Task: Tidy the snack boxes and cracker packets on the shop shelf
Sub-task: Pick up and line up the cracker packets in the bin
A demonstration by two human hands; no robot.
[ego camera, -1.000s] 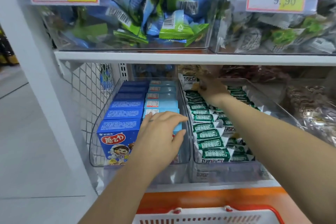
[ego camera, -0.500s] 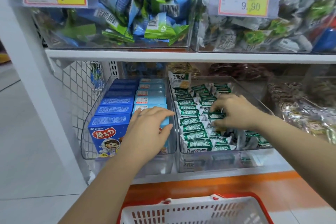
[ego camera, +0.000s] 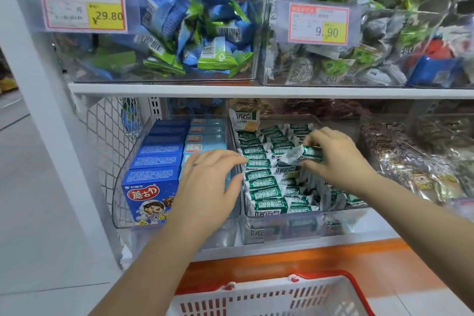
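Fingers of the right hand (ego camera: 336, 159) pinch one green cracker packet (ego camera: 311, 154) just above the packet rows (ego camera: 259, 182) in their clear bin (ego camera: 341, 215). Left hand (ego camera: 213, 187), fingers loose, hides the front light-blue snack boxes (ego camera: 205, 140) alongside; a red-rimmed basket (ego camera: 269, 297) sits below.

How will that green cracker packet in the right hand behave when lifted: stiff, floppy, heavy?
Probably light: the right hand holds the green cracker packet up with just a fingertip pinch. Its wrapper looks crinkly and glossy, so it is likely slippery, with floppy ends. Being flattish, it should not roll.
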